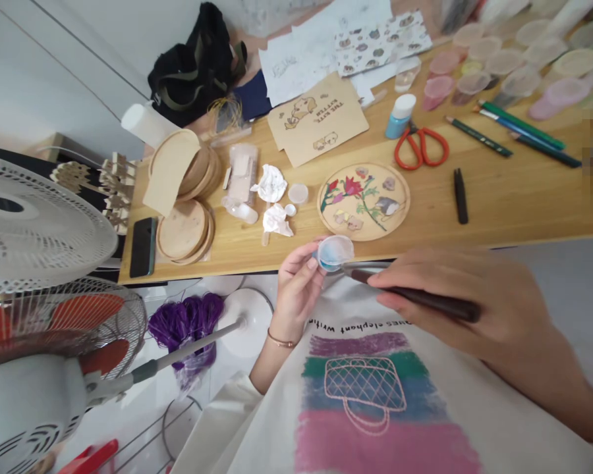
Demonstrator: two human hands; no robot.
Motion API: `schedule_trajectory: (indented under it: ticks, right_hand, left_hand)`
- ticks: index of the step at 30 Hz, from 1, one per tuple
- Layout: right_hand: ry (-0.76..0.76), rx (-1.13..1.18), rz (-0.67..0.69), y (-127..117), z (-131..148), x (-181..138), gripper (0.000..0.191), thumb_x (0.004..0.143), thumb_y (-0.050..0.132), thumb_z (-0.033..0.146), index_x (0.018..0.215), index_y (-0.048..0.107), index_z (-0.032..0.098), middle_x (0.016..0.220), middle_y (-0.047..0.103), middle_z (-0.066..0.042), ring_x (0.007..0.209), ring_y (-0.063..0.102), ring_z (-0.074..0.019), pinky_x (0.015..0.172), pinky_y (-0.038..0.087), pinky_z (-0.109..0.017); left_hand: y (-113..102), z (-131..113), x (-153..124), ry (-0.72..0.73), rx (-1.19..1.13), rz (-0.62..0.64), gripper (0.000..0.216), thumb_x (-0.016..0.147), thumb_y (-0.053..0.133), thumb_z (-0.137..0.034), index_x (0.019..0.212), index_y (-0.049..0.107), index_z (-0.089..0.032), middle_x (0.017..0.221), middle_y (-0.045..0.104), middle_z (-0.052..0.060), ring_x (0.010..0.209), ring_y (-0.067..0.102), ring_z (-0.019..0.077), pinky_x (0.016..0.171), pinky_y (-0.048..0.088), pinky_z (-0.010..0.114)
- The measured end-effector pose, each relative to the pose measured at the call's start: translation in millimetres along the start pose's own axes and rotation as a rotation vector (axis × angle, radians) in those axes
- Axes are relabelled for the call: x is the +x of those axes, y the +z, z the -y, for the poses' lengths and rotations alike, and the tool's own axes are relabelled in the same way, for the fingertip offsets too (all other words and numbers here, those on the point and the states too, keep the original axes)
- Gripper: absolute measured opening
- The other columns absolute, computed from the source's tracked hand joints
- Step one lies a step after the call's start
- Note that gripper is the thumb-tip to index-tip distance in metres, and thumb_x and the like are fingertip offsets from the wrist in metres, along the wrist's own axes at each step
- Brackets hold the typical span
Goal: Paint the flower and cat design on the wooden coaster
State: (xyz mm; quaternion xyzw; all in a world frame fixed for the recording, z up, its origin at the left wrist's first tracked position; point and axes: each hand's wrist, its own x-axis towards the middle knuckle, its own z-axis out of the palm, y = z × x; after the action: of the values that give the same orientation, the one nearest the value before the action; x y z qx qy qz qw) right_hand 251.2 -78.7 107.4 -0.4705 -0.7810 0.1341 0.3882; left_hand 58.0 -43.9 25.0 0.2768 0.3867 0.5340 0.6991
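Observation:
Over the table's front edge, my left hand (300, 280) grips a small clear plastic cup (337, 250) with something blue inside. My right hand (454, 296), a little blurred, is closed around the dark handle of a slim tool (420, 299), whose tip reaches the rim of the cup. What kind of tip it has I cannot make out. Just beyond the cup lies a round wooden plate (321, 209) decorated with red flowers, green stems and small animal figures.
Orange-handled scissors (422, 148), a blue bottle (400, 116), tweezers (460, 196), pencils (478, 135) and several lidded cups (504, 62) occupy the right side. Crumpled tissues (271, 183), stacked wooden plates (182, 230) and a phone (143, 247) are on the left. A fan (34, 401) stands at left.

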Motion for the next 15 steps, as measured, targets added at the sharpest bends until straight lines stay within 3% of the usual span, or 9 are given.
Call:
schedule_trajectory:
  ticks: [7, 15]
  right_hand:
    - [-0.134, 0.055, 0.075, 11, -16, -5, 0.01, 0.099, 0.051, 0.026, 0.098, 0.061, 0.023, 0.086, 0.072, 0.002, 0.075, 0.066, -0.0087, 0.065, 0.049, -0.024]
    - [-0.091, 0.257, 0.087, 34, -31, -2, 0.019, 0.095, 0.053, 0.018, 0.112, 0.062, 0.021, 0.1, 0.072, -0.003, 0.087, 0.068, -0.0107, 0.073, 0.053, -0.023]
  left_hand:
    - [-7, 7, 0, -0.055, -0.036, -0.01, 0.027, 0.064, 0.091, -0.033, 0.086, 0.077, -0.026, 0.096, 0.078, 0.0, 0.092, 0.071, 0.0144, 0.085, 0.055, 0.025]
    - [-23, -1, 11, -0.078, 0.002, -0.063, 0.027, 0.065, 0.089, -0.037, 0.087, 0.077, -0.025, 0.103, 0.079, 0.005, 0.098, 0.073, 0.0207, 0.089, 0.056, 0.033]
